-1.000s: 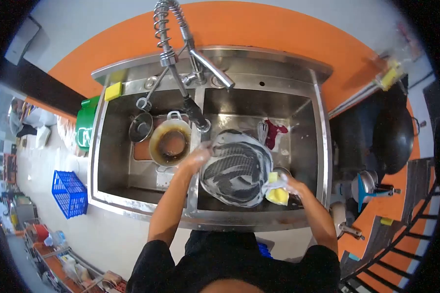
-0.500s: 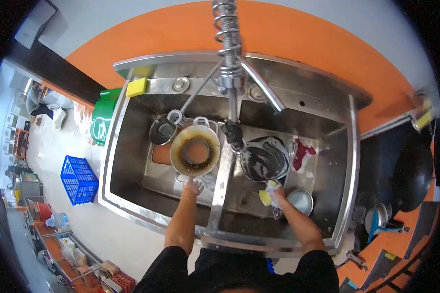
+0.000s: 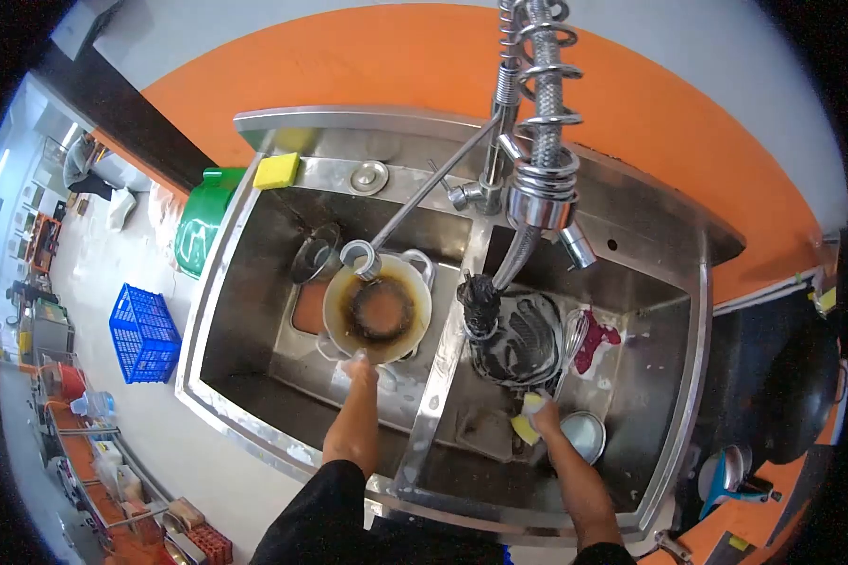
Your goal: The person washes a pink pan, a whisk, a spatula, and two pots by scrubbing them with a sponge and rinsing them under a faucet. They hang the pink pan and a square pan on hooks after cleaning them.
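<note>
My left hand [image 3: 359, 368] is closed at the near rim of a white two-handled pot [image 3: 332, 299], which stands in the left basin. Brown residue coats the pot's inside, and murky liquid covers its bottom. In the right basin, my right hand [image 3: 543, 414] grips a yellow sponge [image 3: 525, 430] with white foam around the fingers. Just beyond it lies a dark, soapy pan [image 3: 518, 339]. A whisk [image 3: 573, 341] lies along the pan's right side, partly over a dark red cloth [image 3: 595, 344]. A round metal bowl [image 3: 584, 436] sits beside my right hand.
A spring-hose faucet [image 3: 546, 122] hangs over the divider [image 3: 438, 386], its black-wrapped outlet [image 3: 480, 303] beside the pan. A small metal pan [image 3: 317, 254] lies behind the pot. Another yellow sponge [image 3: 277, 171] rests on the back ledge. A blue crate [image 3: 145, 334] stands on the floor, left.
The pot has turned clockwise, its handles now at upper right and lower left. My left hand has shifted onto its near rim. The right hand keeps the sponge. The view has shifted.
</note>
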The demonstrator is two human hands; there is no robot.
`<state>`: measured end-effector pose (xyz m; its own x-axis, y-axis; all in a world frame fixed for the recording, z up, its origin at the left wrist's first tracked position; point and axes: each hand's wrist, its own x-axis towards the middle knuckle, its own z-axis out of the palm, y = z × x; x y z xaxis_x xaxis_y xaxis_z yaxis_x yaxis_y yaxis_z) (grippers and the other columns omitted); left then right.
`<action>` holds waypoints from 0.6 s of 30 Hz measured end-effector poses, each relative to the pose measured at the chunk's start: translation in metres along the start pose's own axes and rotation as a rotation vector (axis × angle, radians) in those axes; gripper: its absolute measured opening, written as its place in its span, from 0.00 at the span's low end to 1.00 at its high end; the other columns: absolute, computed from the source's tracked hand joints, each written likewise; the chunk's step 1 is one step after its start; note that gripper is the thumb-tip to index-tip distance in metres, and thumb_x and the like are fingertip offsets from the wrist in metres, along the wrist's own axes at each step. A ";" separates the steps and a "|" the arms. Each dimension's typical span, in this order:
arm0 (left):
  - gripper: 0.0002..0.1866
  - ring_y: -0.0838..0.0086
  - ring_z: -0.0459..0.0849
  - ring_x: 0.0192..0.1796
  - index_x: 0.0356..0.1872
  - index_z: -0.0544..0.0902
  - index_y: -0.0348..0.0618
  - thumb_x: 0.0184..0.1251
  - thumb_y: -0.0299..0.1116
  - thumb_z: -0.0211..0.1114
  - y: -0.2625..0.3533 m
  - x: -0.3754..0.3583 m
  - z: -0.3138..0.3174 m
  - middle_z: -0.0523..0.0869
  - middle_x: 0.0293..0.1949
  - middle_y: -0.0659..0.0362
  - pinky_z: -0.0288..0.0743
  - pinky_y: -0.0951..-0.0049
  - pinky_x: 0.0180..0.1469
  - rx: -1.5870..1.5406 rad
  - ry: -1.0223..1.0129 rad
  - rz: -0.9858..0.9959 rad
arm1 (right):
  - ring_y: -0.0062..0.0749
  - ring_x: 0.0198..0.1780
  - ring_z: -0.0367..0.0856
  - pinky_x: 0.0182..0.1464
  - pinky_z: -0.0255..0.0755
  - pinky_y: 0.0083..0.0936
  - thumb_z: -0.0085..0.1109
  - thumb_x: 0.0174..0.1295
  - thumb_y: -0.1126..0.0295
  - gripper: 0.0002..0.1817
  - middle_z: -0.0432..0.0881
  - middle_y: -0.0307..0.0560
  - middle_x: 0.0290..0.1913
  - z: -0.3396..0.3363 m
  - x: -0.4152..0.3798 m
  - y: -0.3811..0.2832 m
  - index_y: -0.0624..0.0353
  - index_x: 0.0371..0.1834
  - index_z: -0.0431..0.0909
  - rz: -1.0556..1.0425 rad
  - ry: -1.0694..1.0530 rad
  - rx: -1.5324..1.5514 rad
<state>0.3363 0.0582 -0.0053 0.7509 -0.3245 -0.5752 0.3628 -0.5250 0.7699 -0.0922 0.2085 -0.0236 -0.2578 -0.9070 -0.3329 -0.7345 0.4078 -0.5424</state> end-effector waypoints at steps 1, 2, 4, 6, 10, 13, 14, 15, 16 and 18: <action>0.26 0.59 0.62 0.58 0.57 0.64 0.33 0.61 0.35 0.57 0.008 0.005 0.000 0.65 0.56 0.46 0.57 0.58 0.58 0.126 0.089 0.077 | 0.50 0.49 0.76 0.51 0.68 0.37 0.65 0.43 0.68 0.28 0.77 0.60 0.45 -0.013 -0.001 -0.005 0.63 0.51 0.71 0.014 -0.005 0.096; 0.27 0.58 0.61 0.60 0.59 0.63 0.33 0.61 0.36 0.56 0.015 0.008 0.001 0.64 0.58 0.45 0.54 0.57 0.59 0.287 0.173 0.152 | 0.51 0.48 0.75 0.52 0.67 0.38 0.63 0.45 0.69 0.26 0.76 0.59 0.43 -0.030 -0.005 -0.014 0.64 0.50 0.70 0.030 -0.013 0.190; 0.30 0.56 0.57 0.64 0.61 0.61 0.31 0.63 0.40 0.55 0.027 -0.001 0.003 0.61 0.61 0.43 0.49 0.56 0.63 0.741 0.271 0.368 | 0.50 0.46 0.76 0.51 0.67 0.38 0.64 0.45 0.70 0.25 0.76 0.59 0.42 -0.066 -0.022 -0.035 0.64 0.49 0.70 0.119 0.153 0.247; 0.33 0.55 0.53 0.67 0.63 0.59 0.29 0.64 0.43 0.53 0.033 -0.024 0.004 0.58 0.64 0.42 0.43 0.54 0.67 1.230 0.273 0.669 | 0.49 0.43 0.77 0.47 0.69 0.38 0.63 0.48 0.69 0.21 0.77 0.59 0.39 -0.075 -0.042 -0.015 0.64 0.45 0.72 0.007 0.346 0.031; 0.38 0.52 0.47 0.72 0.65 0.55 0.26 0.65 0.49 0.50 0.051 -0.026 0.013 0.52 0.68 0.39 0.38 0.52 0.70 1.508 -0.063 1.052 | 0.34 0.33 0.77 0.36 0.71 0.30 0.62 0.51 0.69 0.17 0.78 0.49 0.32 -0.100 -0.050 -0.019 0.63 0.43 0.73 0.337 0.435 0.133; 0.40 0.50 0.46 0.72 0.66 0.53 0.26 0.65 0.53 0.47 0.040 0.023 0.026 0.50 0.69 0.38 0.39 0.52 0.70 1.404 -0.324 1.181 | 0.55 0.41 0.78 0.45 0.71 0.38 0.62 0.49 0.64 0.23 0.79 0.59 0.40 -0.074 -0.052 0.078 0.64 0.47 0.73 0.180 0.453 -0.268; 0.41 0.49 0.46 0.71 0.66 0.54 0.26 0.65 0.54 0.47 0.034 0.039 0.039 0.51 0.68 0.37 0.39 0.51 0.70 1.315 -0.364 1.224 | 0.54 0.42 0.79 0.44 0.71 0.38 0.63 0.47 0.65 0.23 0.79 0.59 0.40 -0.080 -0.056 0.088 0.63 0.46 0.74 0.071 0.329 -0.125; 0.41 0.49 0.46 0.71 0.66 0.54 0.26 0.65 0.55 0.46 0.026 0.043 0.053 0.51 0.68 0.38 0.37 0.51 0.70 1.288 -0.385 1.246 | 0.53 0.40 0.79 0.43 0.72 0.40 0.63 0.45 0.65 0.22 0.80 0.59 0.38 -0.077 -0.052 0.090 0.61 0.44 0.75 0.302 0.264 -0.267; 0.39 0.49 0.44 0.72 0.67 0.52 0.30 0.66 0.53 0.44 0.024 0.037 0.066 0.49 0.69 0.39 0.35 0.51 0.71 1.293 -0.498 1.191 | 0.52 0.39 0.79 0.42 0.72 0.41 0.64 0.45 0.65 0.21 0.80 0.59 0.36 -0.089 -0.053 0.031 0.60 0.43 0.75 0.298 0.265 -0.148; 0.39 0.50 0.40 0.73 0.68 0.51 0.35 0.66 0.55 0.44 0.010 0.024 0.096 0.46 0.70 0.42 0.32 0.51 0.71 1.342 -0.671 1.207 | 0.51 0.37 0.80 0.41 0.72 0.40 0.65 0.44 0.65 0.21 0.80 0.56 0.34 -0.082 -0.057 0.058 0.62 0.42 0.75 0.200 0.218 -0.159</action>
<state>0.3048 -0.0307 -0.0383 -0.1796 -0.9567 -0.2292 -0.9520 0.1103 0.2854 -0.1711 0.2755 0.0270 -0.5224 -0.8188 -0.2380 -0.7403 0.5740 -0.3499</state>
